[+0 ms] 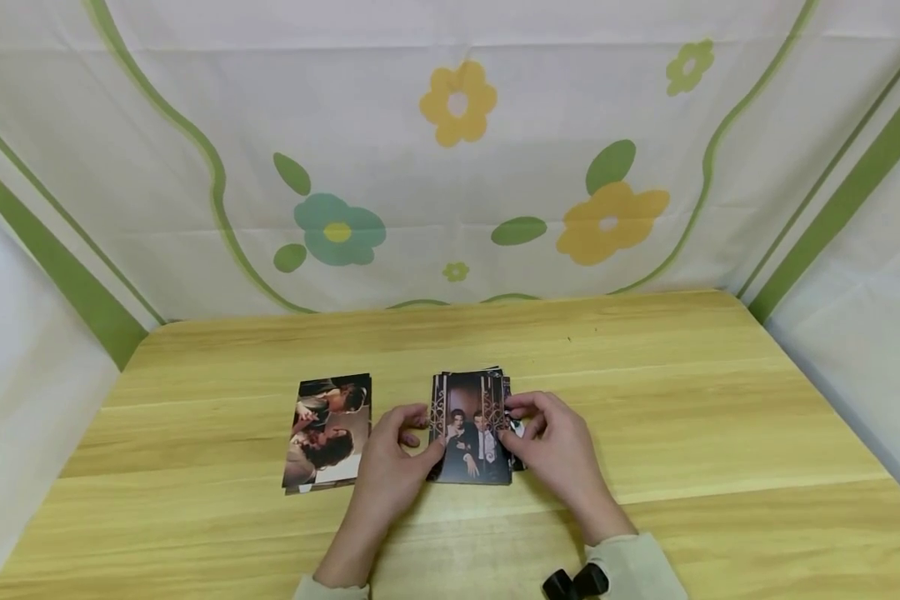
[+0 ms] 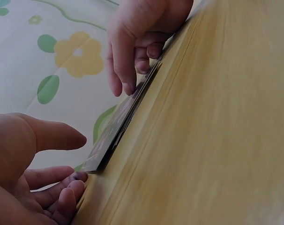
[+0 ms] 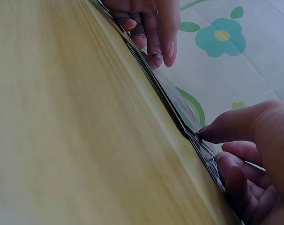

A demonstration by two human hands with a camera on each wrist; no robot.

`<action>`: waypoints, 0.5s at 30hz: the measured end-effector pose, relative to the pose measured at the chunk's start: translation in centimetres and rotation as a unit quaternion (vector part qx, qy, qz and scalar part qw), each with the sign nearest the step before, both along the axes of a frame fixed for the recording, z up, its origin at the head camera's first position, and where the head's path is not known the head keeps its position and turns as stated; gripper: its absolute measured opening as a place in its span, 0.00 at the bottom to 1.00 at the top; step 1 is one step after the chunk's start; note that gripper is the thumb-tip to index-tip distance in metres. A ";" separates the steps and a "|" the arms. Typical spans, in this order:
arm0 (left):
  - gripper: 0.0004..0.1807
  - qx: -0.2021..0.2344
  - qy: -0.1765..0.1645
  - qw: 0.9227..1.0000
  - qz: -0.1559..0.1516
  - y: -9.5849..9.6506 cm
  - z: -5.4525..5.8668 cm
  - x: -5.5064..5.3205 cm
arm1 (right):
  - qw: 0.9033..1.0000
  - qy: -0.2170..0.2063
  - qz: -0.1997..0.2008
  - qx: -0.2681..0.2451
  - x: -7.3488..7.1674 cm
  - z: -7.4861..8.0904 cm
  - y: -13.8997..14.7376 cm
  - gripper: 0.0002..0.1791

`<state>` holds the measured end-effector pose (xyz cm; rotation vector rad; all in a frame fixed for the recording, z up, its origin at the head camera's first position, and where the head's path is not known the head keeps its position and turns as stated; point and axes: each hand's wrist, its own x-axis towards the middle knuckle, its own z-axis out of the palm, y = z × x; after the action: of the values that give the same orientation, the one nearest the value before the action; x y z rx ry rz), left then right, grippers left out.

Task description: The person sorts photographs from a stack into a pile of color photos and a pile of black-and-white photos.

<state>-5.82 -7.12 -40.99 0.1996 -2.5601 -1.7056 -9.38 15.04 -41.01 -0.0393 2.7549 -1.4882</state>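
Head view: my left hand (image 1: 392,458) and right hand (image 1: 564,450) touch opposite sides of the photo stack (image 1: 467,446) on the wooden table (image 1: 705,433); another photo pile (image 1: 330,437) lies left. Left wrist view: my thumb and fingers stand parted, clasping nothing. Right wrist view: my thumb and fingertips, slightly apart, touch the stack's uneven edge.

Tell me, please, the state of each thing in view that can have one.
left photo stack: flat on wood-grain table, slightly uneven
right photo stack: face-up, edges uneven
left hand: relaxed, at that stack's left edge
right hand: seemingly pinching that stack's right edge
floral cloth: upright, creased
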 end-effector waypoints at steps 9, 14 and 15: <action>0.27 -0.067 0.026 0.997 -0.020 0.4 -0.2 0.0 | 1.000 -0.005 -0.015 0.008 0.2 -0.4 0.1 0.24; 0.28 -0.080 0.010 0.997 -0.016 0.5 -0.3 0.0 | 1.000 -0.001 -0.010 0.005 0.1 -0.3 0.0 0.24; 0.28 -0.081 0.009 0.997 -0.016 0.4 -0.3 0.0 | 1.000 -0.001 -0.009 0.005 0.1 -0.3 0.0 0.24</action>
<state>-5.77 -6.69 -41.27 0.1365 -2.6853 -1.4932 -9.30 15.02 -41.32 -0.0140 2.7674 -1.4781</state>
